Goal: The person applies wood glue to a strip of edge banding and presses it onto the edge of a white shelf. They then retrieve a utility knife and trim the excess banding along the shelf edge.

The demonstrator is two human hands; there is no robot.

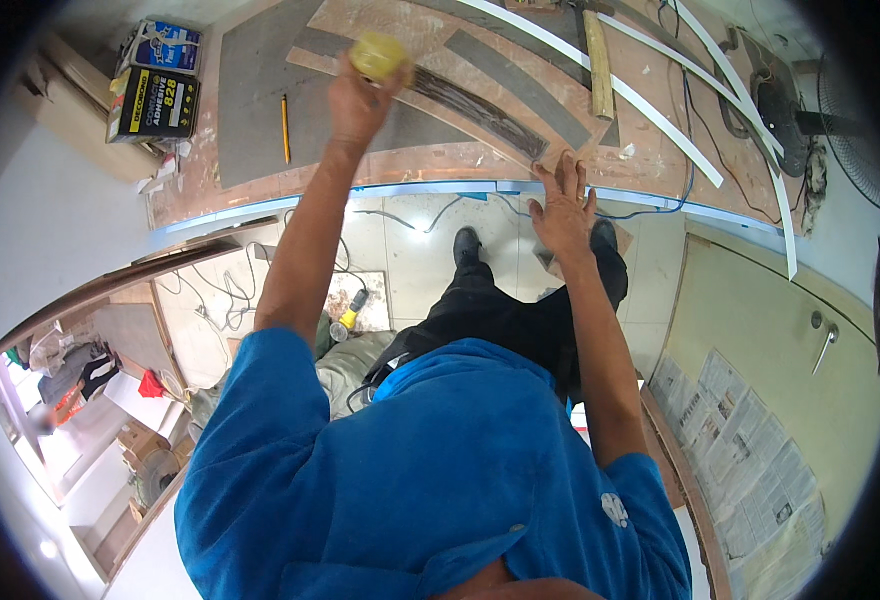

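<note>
My left hand (358,112) is closed round a yellow, round, tub-like thing (379,58), blurred by motion. It is over the far left part of a long wooden strip (438,112). A dark, streaked, wet-looking band (480,110) runs along this strip towards its near right end. There my right hand (564,205) lies with fingers spread, its fingertips on the strip's end by the bench edge. Just beyond lies a loose grey strip (515,85). A yellow pencil (286,130) rests on a grey sheet (245,90) to the left.
A black-and-yellow tin (155,105) and a blue-and-white package (165,48) stand on the bench's left. On the right are a wooden-handled tool (598,65), long white strips (660,115), cables and a fan (850,130). A yellow-and-black power tool (350,315) is on the floor below.
</note>
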